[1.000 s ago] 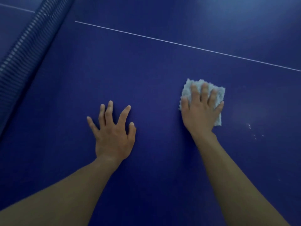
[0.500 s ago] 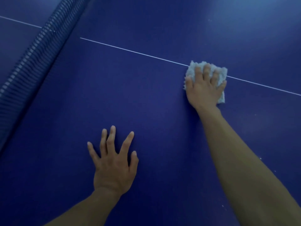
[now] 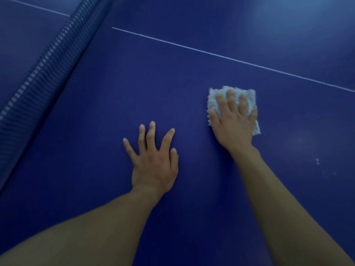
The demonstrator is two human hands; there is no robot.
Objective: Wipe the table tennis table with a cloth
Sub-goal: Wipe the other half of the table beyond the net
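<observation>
our right hand (image 3: 234,123) lies flat, fingers straight, pressing the white cloth (image 3: 213,96) onto the blue tabletop (image 3: 96,131) | cloth sits on our side of the white line (image 3: 192,48), not touching it | our left hand (image 3: 153,162) splayed on bare tabletop, holding nothing | net (image 3: 44,62) far left | pale specks (image 3: 318,161) right of our forearm

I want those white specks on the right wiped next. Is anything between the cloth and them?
Nothing visible. Only bare blue table lies between the cloth under the right hand and the specks; the left hand rests flat on the cloth's other side.
</observation>
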